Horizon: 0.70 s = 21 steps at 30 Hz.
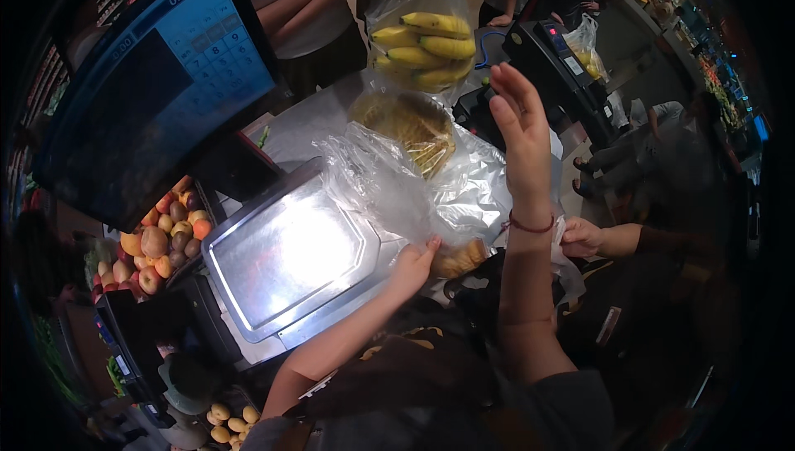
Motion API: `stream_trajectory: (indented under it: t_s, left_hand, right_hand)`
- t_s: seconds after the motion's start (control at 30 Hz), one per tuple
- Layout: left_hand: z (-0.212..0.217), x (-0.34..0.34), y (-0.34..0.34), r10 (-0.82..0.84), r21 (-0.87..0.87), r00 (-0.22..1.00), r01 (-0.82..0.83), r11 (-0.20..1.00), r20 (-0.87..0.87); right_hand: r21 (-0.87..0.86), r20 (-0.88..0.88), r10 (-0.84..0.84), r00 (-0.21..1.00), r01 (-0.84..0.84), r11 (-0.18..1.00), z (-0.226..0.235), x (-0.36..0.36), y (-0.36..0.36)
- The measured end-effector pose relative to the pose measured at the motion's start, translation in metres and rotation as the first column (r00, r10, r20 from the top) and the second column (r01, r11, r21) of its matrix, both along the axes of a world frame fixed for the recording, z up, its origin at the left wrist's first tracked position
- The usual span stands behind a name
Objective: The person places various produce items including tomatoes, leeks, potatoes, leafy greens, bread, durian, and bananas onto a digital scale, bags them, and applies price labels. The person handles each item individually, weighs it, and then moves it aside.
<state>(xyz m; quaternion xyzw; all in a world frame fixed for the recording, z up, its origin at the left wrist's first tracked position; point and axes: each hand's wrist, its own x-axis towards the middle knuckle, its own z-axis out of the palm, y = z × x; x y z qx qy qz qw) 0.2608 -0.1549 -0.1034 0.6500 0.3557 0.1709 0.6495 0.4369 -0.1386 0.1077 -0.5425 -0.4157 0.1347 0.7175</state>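
Observation:
My left hand (414, 267) is closed on a clear plastic bag (381, 182) beside the weighing scale. Just right of its thumb, yellowish-brown pieces (461, 260) show through plastic; their kind is unclear. My right hand (520, 115) is raised above the counter with its fingers stretched out, holding nothing. A bunch of bananas (435, 45) hangs in a clear bag ahead of it. Below the bananas lies a large rounded yellow-brown item (406, 128) in clear plastic, its kind not plain. The scale's shiny steel plate (286, 248) carries no goods.
A touchscreen (166, 86) stands at the left, beside piled mixed fruit (161, 240). Another person's hand (582, 237) grips plastic close to my right forearm. People stand across the counter, one with folded arms (306, 8). A second scale (563, 70) sits at the far right.

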Motion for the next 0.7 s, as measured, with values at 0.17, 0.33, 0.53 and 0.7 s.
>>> stream_trajectory:
  t_s: [0.17,0.33,0.53,0.7]
  left_hand:
    - [-0.03,0.049,0.003,0.277,-0.37,0.958,-0.232,0.9,0.072]
    - [-0.078,0.065,0.006,0.372,-0.547,0.924,-0.267,0.794,0.089]
    - [-0.107,0.073,0.03,0.257,-0.484,0.965,-0.247,0.839,-0.048]
    - [-0.082,0.073,0.027,0.275,-0.492,0.961,-0.249,0.834,-0.021]
  right_hand:
    - [-0.098,0.332,-0.219,0.917,0.264,0.959,0.037,0.102,0.136]
    - [0.033,0.508,-0.446,0.737,0.501,0.865,0.056,0.116,0.198]
    - [-0.034,0.362,-0.315,0.877,0.35,0.936,0.065,0.094,0.209]
    - [0.261,-0.254,0.355,0.9,-0.29,0.921,0.073,0.081,0.188]
